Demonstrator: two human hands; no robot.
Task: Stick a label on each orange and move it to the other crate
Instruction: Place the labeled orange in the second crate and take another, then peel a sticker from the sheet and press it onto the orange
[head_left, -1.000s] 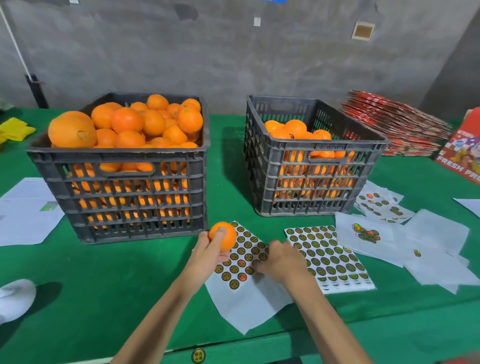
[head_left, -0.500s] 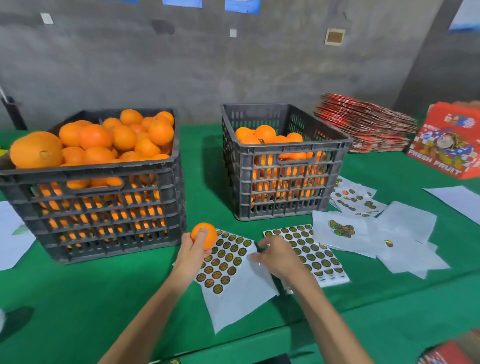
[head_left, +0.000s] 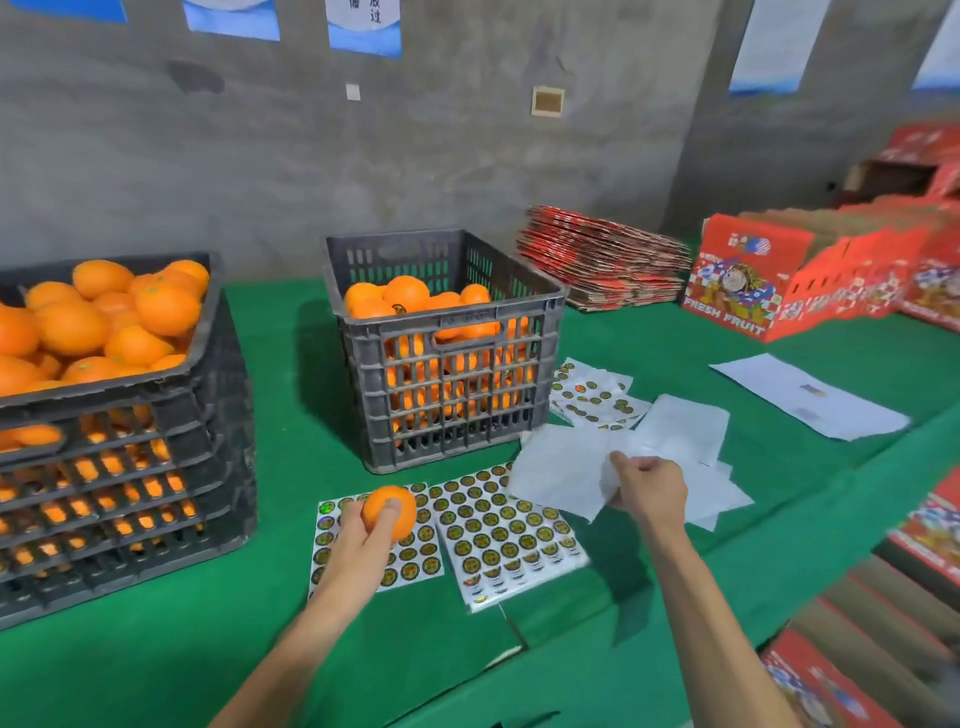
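My left hand (head_left: 363, 540) grips a small orange (head_left: 389, 512) just above a sheet of round labels (head_left: 332, 545) on the green table. A second label sheet (head_left: 501, 530) lies to its right. My right hand (head_left: 649, 491) holds a blank white backing sheet (head_left: 561, 475) over the pile of used sheets to the right. The left crate (head_left: 156, 467) is heaped with oranges. The right crate (head_left: 457, 317) stands behind the label sheets, well filled with oranges.
Used white sheets (head_left: 685, 431) and partly emptied label sheets (head_left: 592, 395) lie right of the right crate. Flattened red cartons (head_left: 602, 260) and red fruit boxes (head_left: 753, 280) stand at the back right. A white paper (head_left: 810, 395) lies far right. More boxes sit below the table edge.
My right hand has lifted the white sheet off the label sheets and carried it right to the pile. The left hand keeps the orange. The view has swung to the right.
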